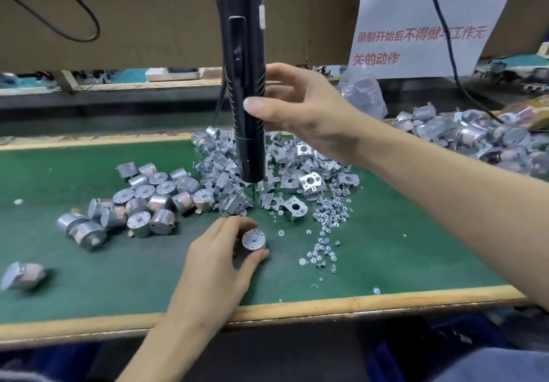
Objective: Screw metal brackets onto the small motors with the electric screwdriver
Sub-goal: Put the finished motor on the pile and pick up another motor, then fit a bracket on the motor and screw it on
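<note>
A black electric screwdriver hangs upright over the green mat, its bit pointing down above the bracket pile. My right hand holds its barrel, thumb across the front and fingers behind. My left hand pinches a small round motor between thumb and fingers, shaft end up, on the mat near the front. A heap of metal brackets lies behind it. Loose motors are clustered to the left. Small screws are scattered to the right.
One separate motor lies at the far left of the mat. A second heap of metal parts sits at the back right, beside a plastic bag. A paper notice and black cables hang behind. The wooden table edge runs along the front.
</note>
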The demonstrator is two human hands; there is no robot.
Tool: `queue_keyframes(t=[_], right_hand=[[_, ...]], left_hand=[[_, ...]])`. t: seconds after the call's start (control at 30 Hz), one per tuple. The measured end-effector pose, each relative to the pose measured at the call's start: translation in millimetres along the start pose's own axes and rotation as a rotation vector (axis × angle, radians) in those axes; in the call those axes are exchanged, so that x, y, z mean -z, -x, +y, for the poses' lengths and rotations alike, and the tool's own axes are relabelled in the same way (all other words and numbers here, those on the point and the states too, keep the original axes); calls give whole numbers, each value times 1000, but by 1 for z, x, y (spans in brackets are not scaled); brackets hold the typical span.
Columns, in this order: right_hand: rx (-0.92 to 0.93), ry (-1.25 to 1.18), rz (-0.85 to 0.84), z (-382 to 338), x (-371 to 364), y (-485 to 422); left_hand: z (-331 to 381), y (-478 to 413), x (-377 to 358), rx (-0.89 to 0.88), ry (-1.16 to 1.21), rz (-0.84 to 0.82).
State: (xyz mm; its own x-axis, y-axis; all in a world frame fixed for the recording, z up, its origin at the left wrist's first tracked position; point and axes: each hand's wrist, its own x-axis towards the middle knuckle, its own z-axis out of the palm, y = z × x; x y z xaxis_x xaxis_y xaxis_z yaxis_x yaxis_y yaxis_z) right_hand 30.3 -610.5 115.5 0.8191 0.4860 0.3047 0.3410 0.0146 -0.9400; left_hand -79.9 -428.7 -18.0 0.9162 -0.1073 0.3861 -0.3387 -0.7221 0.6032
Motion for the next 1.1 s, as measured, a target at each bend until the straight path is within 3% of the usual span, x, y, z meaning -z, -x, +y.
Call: queue_keyframes(t=[0.2, 0.47, 0.7, 0.87, 1.1], right_hand=[[37, -2, 1, 3, -16, -7], [67, -19, 134, 15, -15, 2], [-74, -263, 51, 33, -23, 20], [-46, -309, 4, 41, -28, 25], [-152, -374, 44, 49, -27, 25]], left_hand=[[-1, -1, 0, -6, -59, -7], [-1, -1, -1, 8, -119, -37], [0, 0, -2, 5, -126, -47], [0, 0, -1, 0, -127, -55], [0, 0, -1, -4, -131, -61]])
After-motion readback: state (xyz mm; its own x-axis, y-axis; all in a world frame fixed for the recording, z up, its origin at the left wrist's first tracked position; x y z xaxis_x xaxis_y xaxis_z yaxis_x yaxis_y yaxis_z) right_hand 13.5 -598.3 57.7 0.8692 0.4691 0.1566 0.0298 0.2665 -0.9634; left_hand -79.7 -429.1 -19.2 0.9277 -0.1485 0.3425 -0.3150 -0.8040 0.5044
